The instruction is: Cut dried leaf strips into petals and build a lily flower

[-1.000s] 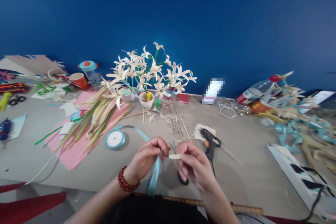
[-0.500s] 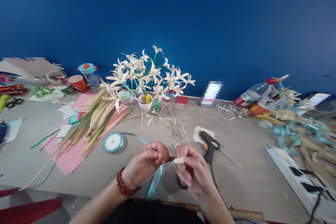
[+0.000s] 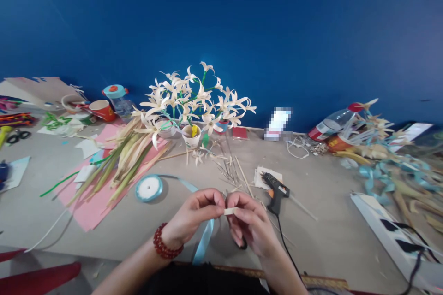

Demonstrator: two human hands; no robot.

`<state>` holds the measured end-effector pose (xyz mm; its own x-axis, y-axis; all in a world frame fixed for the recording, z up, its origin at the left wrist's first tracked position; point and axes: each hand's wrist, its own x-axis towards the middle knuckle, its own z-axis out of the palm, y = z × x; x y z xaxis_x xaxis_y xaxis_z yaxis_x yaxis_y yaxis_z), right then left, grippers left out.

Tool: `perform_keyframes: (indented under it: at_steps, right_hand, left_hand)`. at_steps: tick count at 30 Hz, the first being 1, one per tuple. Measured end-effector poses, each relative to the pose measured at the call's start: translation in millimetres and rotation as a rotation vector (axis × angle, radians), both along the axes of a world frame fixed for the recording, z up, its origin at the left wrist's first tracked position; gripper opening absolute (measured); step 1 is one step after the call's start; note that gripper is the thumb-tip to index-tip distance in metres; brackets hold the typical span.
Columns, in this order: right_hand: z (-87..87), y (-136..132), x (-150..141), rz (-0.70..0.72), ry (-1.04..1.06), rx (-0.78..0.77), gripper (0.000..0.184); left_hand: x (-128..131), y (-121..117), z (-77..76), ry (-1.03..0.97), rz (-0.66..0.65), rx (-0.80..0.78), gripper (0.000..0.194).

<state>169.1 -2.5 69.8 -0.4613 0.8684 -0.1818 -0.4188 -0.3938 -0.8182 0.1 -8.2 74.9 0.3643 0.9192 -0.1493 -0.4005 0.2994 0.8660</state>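
Observation:
A small cream-coloured strip [image 3: 230,211], like a piece of dried husk, is pinched between both hands at the front middle of the table. My left hand [image 3: 202,207], with a red bead bracelet on its wrist, has thumb and forefinger on the strip's left end. My right hand [image 3: 251,221] grips its right end. A black loop [image 3: 244,243], perhaps a scissor handle, shows at the right hand's lower fingers; the rest is hidden. Light blue ribbon [image 3: 203,244] runs from its spool [image 3: 148,188] beneath the left hand.
Cream husk flowers [image 3: 194,97] stand in cups at the back. A glue gun [image 3: 276,191] lies right of my hands, near thin sticks [image 3: 231,170]. Long husks [image 3: 128,156] lie on pink paper [image 3: 85,209] at left. A power strip [image 3: 377,230] sits at front right.
My left hand has moved right and its thumb and forefinger have closed on the strip's left end. The right hand still holds the strip, which now lies between both hands.

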Motion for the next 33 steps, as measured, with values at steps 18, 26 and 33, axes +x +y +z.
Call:
perform_keyframes:
  at_steps: [18,26,33]
  right_hand:
    - [2.5,6,18,-0.012,-0.110,0.076,0.015]
    - [17.7,0,4,0.015,-0.420,0.218,0.017]
    - [8.1,-5,1,0.033,-0.201,0.117,0.023]
  left_hand:
    - [-5,0,-2.1,-0.031,-0.068,-0.042,0.018]
    - [-6,-2,6.7,0.191,-0.037,0.160,0.018]
    - [4,-2,-3.8,-0.081,-0.048,-0.054,0.017]
